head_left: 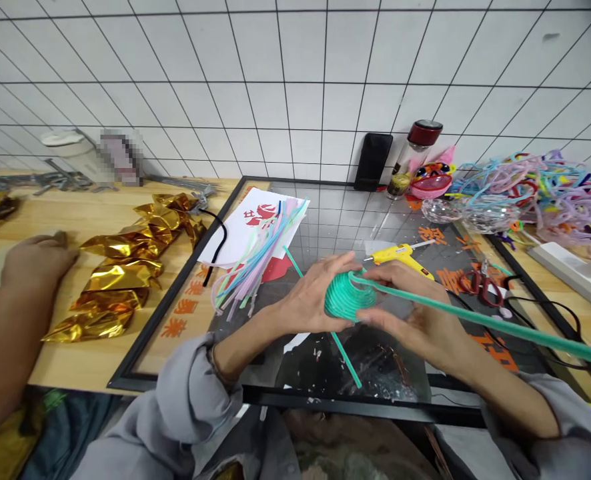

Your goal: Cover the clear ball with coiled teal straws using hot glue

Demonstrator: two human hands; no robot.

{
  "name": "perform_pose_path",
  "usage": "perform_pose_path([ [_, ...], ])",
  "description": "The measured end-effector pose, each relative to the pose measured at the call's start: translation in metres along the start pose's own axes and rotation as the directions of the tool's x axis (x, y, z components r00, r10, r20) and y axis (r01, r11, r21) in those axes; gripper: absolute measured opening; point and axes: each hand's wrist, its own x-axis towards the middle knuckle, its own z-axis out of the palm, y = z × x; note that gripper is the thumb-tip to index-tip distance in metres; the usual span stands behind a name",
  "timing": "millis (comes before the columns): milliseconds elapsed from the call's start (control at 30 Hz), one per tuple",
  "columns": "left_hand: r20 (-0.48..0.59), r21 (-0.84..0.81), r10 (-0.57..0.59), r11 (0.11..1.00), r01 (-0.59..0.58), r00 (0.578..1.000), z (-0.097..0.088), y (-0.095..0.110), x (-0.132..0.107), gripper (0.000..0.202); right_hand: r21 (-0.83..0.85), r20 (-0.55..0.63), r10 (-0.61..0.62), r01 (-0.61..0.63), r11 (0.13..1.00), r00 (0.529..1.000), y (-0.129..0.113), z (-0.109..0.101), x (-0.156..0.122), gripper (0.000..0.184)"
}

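A rounded coil of green pipe cleaner [343, 297] sits between my two hands above the black-framed glass board. My left hand [311, 293] wraps round its left side, fingers closed on it. On the other side, my right hand [415, 310] pinches the coil's right edge between thumb and fingers. From the coil's top a long green strand [475, 316] stretches off past the right edge of the view. Below my hands lies a straight green pipe cleaner [346, 360], partly hidden by the left one. Just behind rests a yellow glue gun [400, 257].
Pastel pipe cleaners [255, 260] lie on white paper [215, 250]. Red-handled scissors [483, 287], a power strip [575, 267] and a pipe-cleaner heap [550, 193] are right. A phone [373, 162] and bottle [415, 150] stand behind. Left are gold foil pieces [118, 277] and another person's hand [38, 267].
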Motion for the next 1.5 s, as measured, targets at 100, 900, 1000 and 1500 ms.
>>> perform_pose_path([
  [100, -0.001, 0.009, 0.004, 1.000, -0.004, 1.000, 0.000, 0.001, 0.000, 0.110, 0.033, -0.048, 0.045, -0.043, 0.999, 0.998, 0.003, 0.002, 0.008, 0.007],
  [900, 0.040, -0.062, 0.041, 0.997, -0.038, 0.998, -0.007, -0.002, 0.002, 0.091, 0.129, 0.088, 0.005, -0.016, 0.991, 0.996, 0.018, -0.005, 0.022, 0.015],
  [1000, 0.034, -0.071, 0.046, 0.997, -0.043, 0.998, -0.007, -0.002, 0.002, 0.088, 0.164, 0.089, -0.008, -0.007, 0.986, 0.996, 0.021, -0.003, 0.021, 0.014],
  [1500, 0.000, -0.094, 0.100, 0.991, -0.100, 0.995, -0.005, -0.005, 0.004, 0.080, 0.178, 0.083, -0.041, 0.026, 0.984, 0.996, 0.025, 0.001, 0.019, 0.015],
])
